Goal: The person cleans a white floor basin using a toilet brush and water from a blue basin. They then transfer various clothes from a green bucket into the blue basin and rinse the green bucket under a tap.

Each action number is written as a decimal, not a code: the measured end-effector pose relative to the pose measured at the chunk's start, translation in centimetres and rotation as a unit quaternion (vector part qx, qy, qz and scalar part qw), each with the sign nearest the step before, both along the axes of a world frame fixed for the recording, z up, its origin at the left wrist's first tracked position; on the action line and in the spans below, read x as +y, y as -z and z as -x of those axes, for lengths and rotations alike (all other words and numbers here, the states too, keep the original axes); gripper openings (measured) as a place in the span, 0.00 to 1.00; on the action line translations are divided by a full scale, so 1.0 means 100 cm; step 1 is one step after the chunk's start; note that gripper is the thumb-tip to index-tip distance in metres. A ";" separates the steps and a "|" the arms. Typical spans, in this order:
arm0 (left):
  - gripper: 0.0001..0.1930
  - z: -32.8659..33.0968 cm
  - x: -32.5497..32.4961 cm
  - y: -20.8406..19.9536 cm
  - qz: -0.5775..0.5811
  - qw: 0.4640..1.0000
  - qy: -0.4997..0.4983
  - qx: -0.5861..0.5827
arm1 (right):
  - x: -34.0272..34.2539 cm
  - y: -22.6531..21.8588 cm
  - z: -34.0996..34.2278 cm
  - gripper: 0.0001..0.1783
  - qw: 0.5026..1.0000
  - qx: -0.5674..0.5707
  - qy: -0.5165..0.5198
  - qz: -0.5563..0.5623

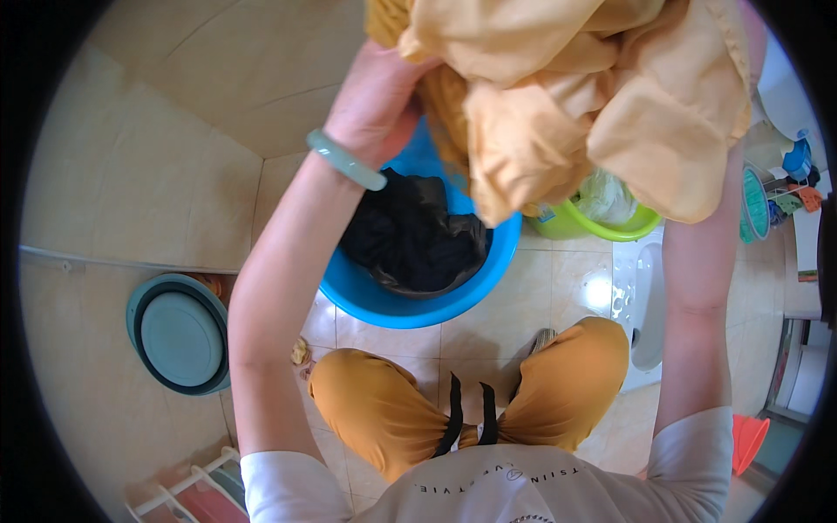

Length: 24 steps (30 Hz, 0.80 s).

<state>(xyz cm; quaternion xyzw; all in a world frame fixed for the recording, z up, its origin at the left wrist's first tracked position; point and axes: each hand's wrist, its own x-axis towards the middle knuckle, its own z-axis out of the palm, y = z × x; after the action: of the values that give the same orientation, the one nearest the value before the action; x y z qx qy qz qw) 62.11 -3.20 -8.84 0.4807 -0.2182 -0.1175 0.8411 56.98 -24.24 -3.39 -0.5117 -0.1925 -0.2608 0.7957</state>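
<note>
A large piece of peach-orange cloth hangs bunched in loose folds at the top of the head view; its exact kind is unclear. My left hand, a pale green bangle at its wrist, is closed on the cloth's left side. Behind the cloth's right side my raised right hand is almost wholly covered, so its fingers are hidden. Below the cloth stands a blue basin on the floor, with dark, wet-looking fabric heaped inside.
Right of the blue basin is a lime-green basin holding clear plastic. A white squat toilet lies beside my right knee. Against the left wall leans a grey-green collapsible basin, near a white rack. Something red stands far right.
</note>
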 end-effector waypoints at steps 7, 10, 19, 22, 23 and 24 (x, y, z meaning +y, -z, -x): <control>0.21 0.004 0.050 0.065 -0.071 0.988 -0.038 0.135 | 0.042 0.058 -0.012 0.13 0.996 0.066 -0.063 0.022; 0.20 -0.004 0.053 0.118 -0.056 0.983 -0.030 0.173 | 0.036 0.128 -0.004 0.12 0.958 0.172 -0.025 0.227; 0.39 -0.005 0.099 0.255 -0.656 0.732 0.060 -0.173 | 0.038 0.309 0.003 0.39 0.756 0.266 -0.062 0.595; 0.38 0.014 0.072 0.258 -0.778 0.592 0.162 -0.134 | 0.043 0.346 -0.001 0.44 0.679 0.264 -0.114 0.676; 0.39 0.015 0.067 0.269 -0.820 0.512 0.229 -0.111 | 0.050 0.354 0.001 0.44 0.636 0.277 -0.143 0.706; 0.39 0.022 0.063 0.278 -0.841 0.467 0.237 -0.131 | 0.057 0.362 0.004 0.45 0.591 0.291 -0.172 0.733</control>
<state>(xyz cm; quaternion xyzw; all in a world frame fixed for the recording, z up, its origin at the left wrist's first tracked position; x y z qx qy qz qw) 59.89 3.09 -36.68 0.8962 -0.2276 -0.3748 -0.0678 56.55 -18.52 -39.56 -0.9282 -0.1611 0.2724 0.1956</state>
